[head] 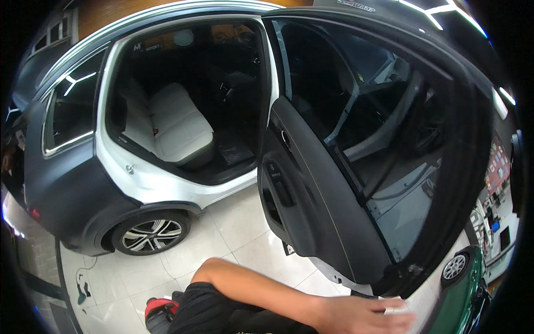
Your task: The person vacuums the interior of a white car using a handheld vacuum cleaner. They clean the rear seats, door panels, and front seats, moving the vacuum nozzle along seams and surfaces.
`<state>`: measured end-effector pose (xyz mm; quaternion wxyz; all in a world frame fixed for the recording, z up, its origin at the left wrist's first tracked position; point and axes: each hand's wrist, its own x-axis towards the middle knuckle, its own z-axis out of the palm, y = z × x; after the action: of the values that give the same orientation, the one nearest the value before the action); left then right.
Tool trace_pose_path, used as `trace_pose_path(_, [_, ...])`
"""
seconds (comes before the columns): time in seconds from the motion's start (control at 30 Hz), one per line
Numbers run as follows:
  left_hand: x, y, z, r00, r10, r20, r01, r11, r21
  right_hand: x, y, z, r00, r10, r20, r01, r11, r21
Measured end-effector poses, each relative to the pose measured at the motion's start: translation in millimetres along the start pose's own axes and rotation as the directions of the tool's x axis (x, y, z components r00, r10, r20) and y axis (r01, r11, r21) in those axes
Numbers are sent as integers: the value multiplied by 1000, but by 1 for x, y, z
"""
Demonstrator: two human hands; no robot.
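My left hand (367, 315) reaches across to the lower right, beside the bottom rear corner of the open car door (329, 208). A small pale piece (394, 307) shows between its blurred fingers; whether they grip it is unclear. The door's inner side has a black trim panel with a pull handle, and its window glass is up. Left of it, the white door frame (167, 188) surrounds the rear opening, with a pale rear seat (179, 121) inside. Dark matte covering lies over the rear quarter panel (71, 188). My right hand is out of view.
The rear wheel (152, 236) stands on pale floor tiles (233, 234). A red and black object (160, 311) is close to my left elbow. A thin cord (79, 271) and small dark items lie at the lower left. A green car (461, 288) stands at the right, near cluttered surfaces.
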<state>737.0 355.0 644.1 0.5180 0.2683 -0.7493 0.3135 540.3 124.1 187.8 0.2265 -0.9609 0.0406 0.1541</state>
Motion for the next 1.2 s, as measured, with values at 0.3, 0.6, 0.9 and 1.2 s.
trace_pose_path(0.3, [8,-39,139,806,-216,551,-188,790,584,-111,68,6,841,511,175,-509,859,-61])
trace_pose_path(0.6, [4,-6,114,745,-341,573,-170,734,658,-91,47,4,839,443,317,-443,893,-75])
trace_pose_path(0.9, [1,67,36,885,-352,304,99,781,617,-110,133,35,866,254,430,-235,967,-98])
trace_pose_path(1.2, [-17,199,-165,589,-808,20,368,290,884,-45,143,30,739,289,609,-245,957,-158])
